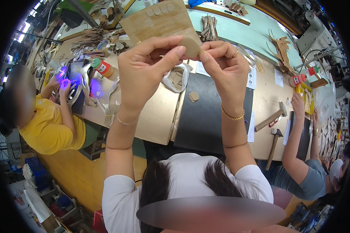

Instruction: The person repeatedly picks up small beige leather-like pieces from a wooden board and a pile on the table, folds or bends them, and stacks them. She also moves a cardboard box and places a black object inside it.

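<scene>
Above the bench (159,124) our left hand (146,66) and right hand (221,64) pinch a round tan patch (191,46), raised for peeling off its backing sheet (159,21)

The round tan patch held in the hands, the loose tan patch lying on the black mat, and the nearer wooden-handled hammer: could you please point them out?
Round tan patch (191,46), head view: its middle, between both hands' fingertips.
Loose tan patch (193,96), head view: its centre, on the black mat.
Wooden-handled hammer (272,149), head view: mid-handle.
</scene>
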